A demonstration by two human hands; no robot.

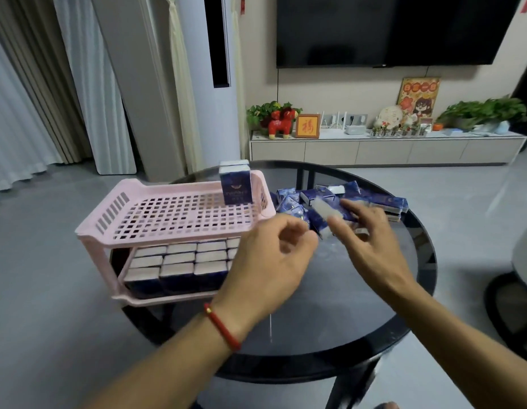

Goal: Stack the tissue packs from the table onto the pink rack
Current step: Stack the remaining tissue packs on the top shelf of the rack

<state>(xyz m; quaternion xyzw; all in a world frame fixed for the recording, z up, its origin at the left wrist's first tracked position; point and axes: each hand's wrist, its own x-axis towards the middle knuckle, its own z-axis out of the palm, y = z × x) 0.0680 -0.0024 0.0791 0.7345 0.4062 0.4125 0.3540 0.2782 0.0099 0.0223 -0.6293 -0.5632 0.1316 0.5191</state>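
The left hand (274, 255) hangs over the dark round tabletop (330, 320), its grip loosely curled and empty. At two o'clock from it, the right hand (371, 240) pinches one tissue pack (325, 215). Behind lies the pile of packs (359, 196). At ten o'clock stands the pink rack (108, 219), its bottom shelf full, with one pack (235, 181) upright on top.

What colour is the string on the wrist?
Red. The bracelet on the left wrist shows best in the head view, with a small gold bead on it.
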